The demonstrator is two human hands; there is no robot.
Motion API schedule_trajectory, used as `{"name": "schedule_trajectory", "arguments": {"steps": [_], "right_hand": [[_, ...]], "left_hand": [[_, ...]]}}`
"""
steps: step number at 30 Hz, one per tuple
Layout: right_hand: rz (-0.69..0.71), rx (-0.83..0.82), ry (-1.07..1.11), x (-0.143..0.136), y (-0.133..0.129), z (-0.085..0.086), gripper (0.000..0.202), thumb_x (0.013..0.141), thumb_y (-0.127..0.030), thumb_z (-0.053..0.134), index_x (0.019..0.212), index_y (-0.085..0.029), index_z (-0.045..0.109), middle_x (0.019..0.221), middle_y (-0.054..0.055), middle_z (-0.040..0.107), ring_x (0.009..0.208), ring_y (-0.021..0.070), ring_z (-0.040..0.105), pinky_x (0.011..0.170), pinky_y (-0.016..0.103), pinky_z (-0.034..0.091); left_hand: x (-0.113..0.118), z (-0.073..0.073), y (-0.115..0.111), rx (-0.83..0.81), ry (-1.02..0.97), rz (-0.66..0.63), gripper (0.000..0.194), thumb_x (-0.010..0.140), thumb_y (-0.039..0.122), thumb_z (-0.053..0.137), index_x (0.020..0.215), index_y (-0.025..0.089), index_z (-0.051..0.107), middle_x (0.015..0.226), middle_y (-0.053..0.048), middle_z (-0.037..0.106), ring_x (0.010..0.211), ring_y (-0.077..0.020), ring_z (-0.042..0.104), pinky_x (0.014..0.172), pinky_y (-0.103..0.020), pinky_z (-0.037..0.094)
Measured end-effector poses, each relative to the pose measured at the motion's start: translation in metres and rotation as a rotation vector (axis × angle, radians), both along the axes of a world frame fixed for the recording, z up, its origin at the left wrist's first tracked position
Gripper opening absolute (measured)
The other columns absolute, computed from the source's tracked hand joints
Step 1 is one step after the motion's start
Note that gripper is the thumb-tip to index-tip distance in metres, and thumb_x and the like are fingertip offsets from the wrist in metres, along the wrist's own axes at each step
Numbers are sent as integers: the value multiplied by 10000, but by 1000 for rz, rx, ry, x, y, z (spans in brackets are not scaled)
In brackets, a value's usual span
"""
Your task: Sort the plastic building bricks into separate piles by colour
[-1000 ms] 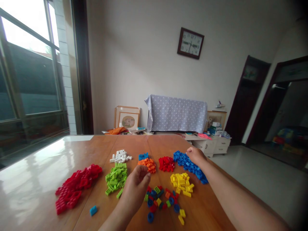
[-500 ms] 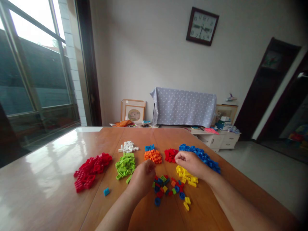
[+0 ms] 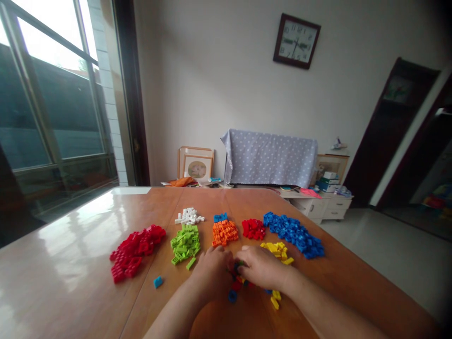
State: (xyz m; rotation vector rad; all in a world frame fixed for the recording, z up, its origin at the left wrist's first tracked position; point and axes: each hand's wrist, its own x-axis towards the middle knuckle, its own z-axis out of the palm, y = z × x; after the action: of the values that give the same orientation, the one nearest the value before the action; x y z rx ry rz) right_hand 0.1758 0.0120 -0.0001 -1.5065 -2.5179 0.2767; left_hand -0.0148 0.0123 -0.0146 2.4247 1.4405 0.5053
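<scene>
A mixed pile of small toy building bricks (image 3: 237, 285) lies between my hands, largely covered by them. My left hand (image 3: 213, 269) is at the pile's left side, fingers curled inward, with the tips mostly hidden. From the right, my right hand (image 3: 262, 267) reaches into the same bricks, thumb and fingers bent together around something dark that I cannot make out. Just beyond the hands are orange bricks (image 3: 225, 231). Yellow bricks (image 3: 278, 250) lie partly behind my right hand, and a blue round brick (image 3: 232, 295) sits at the pile's near edge.
Sorted heaps lie across the wooden table (image 3: 88, 301): dark red bricks (image 3: 136, 252), lime green bricks (image 3: 185, 244), white bricks (image 3: 189, 215), red bricks (image 3: 253, 229) and blue bricks (image 3: 294, 233). A single light-blue brick (image 3: 157, 282) lies apart at the left.
My right hand has come back from the red bricks toward the mixed pile. My left hand has shifted slightly nearer to it, and both now cover most of the pile.
</scene>
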Motion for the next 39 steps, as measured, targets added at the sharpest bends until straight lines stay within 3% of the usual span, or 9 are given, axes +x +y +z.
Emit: {"name": "schedule_trajectory", "arguments": {"steps": [6,10,14,18,21,25,31,39], "right_hand": [[-12,-7,89,2,-1,2,156,836,-283,609,894,-238,747,869,15,686,783,153,599,648,245,332],[-105,117,235,29,18,6,201,880,-278,548,947,-225,730,921,31,698,831,161,612,720,247,393],[-333,250,330,83,59,0,231,882,-304,531,970,-206,720,912,43,722,848,185,640,728,266,429],[-650,219,289,135,91,-12,235,888,-336,517,945,-231,720,755,17,725,627,152,617,572,243,390],[-763,205,253,160,103,-17,214,855,-330,552,956,-247,721,733,8,730,521,122,574,506,229,345],[-780,234,241,175,108,-20,188,803,-302,591,924,-246,724,781,13,738,546,124,588,492,231,320],[-746,276,267,174,102,-26,277,823,-314,569,1054,-255,710,932,39,755,721,161,662,571,237,398],[-451,269,519,132,68,-27,307,868,-411,526,1036,-225,703,894,37,740,794,195,664,690,282,487]], "left_hand": [[1,13,-6,-52,74,-42,198,678,210,626,842,272,718,978,-77,637,978,-287,576,749,-339,399],[1,17,-10,-46,96,-44,232,675,187,610,861,277,714,1020,-70,629,1015,-278,566,787,-343,423],[2,20,-13,-37,113,-33,265,661,132,565,845,265,704,1035,-69,625,1028,-268,560,802,-343,433],[2,23,-13,-51,114,-39,266,661,126,552,840,260,697,1043,-68,631,1043,-277,553,805,-352,440],[1,25,-12,-47,110,-45,303,639,116,548,865,258,691,1054,-67,630,1045,-279,551,820,-363,444],[-1,26,-13,-50,114,-57,331,627,119,554,898,257,686,1077,-70,622,1060,-283,541,850,-377,444],[-4,22,-10,-53,114,-83,288,651,162,592,900,269,688,1071,-66,615,1055,-282,530,848,-374,441],[-4,14,-7,-20,104,-121,302,624,164,613,892,287,681,1067,-52,607,1029,-280,529,799,-370,430]]}}
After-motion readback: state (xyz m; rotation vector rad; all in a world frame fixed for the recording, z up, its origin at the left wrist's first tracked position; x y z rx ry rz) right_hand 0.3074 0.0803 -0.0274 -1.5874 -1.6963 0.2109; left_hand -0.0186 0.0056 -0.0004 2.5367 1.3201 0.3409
